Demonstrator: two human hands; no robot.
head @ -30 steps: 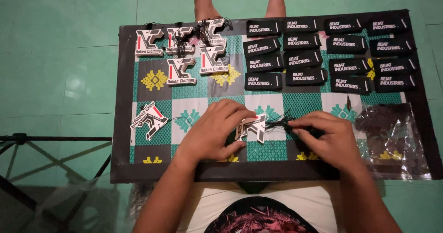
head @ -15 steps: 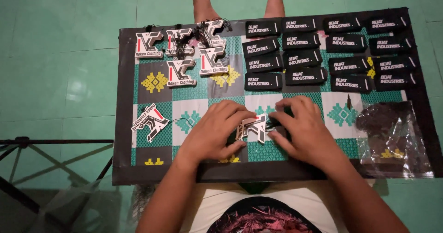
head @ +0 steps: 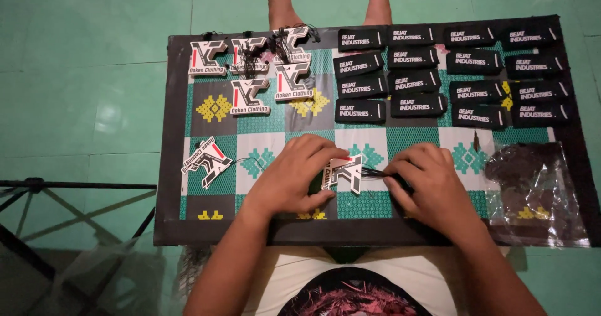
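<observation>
Stringing looks underway: left hand [head: 291, 179] pins the cut-out tag [head: 343, 170] on the table [head: 164, 165], right hand [head: 432, 187] pinches black threads [head: 374, 174], needing steady threading.

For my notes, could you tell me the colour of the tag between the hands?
White tag with black and red, head view.

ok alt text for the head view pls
Seen from above, a left hand pins a white shaped tag on a patterned table while the right hand pinches its black string. Rows of black rectangular tags lie beyond.
</observation>
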